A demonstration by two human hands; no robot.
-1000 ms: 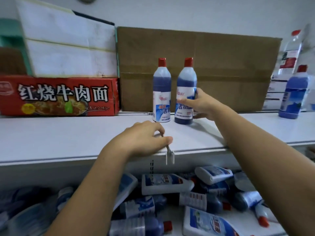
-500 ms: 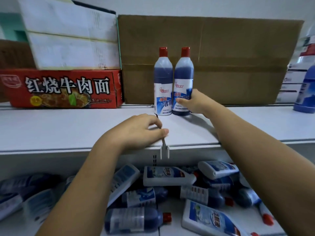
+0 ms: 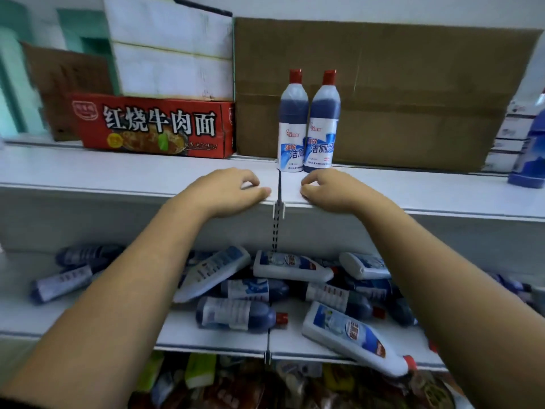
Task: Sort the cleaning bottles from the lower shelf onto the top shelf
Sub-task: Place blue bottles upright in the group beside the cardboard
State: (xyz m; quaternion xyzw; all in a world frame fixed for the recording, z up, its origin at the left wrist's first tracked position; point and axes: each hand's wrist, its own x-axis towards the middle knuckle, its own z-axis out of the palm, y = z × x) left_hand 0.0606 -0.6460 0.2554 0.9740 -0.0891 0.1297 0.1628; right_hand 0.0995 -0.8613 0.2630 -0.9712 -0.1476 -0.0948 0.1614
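Two upright blue bottles with red caps, the left bottle [image 3: 292, 125] and the right bottle [image 3: 322, 125], stand touching side by side at the back of the white top shelf [image 3: 118, 175]. My left hand [image 3: 227, 190] and my right hand [image 3: 333, 190] rest on the shelf's front edge, fingers curled, holding nothing. Below, on the lower shelf [image 3: 212, 335], several blue and white cleaning bottles lie jumbled on their sides, among them a blue bottle [image 3: 236, 314] and a white bottle [image 3: 354, 338] near the front.
A red noodle carton [image 3: 153, 125] sits at the left of the top shelf under white boxes [image 3: 171, 51]. A brown cardboard box [image 3: 413, 93] stands behind the bottles. Another blue bottle [image 3: 528, 154] stands far right. Packaged goods [image 3: 236, 385] fill the bottom shelf.
My right hand has let go of the right upright bottle and drawn back to the shelf's front edge. The left hand stayed on the edge. The view tilted down.
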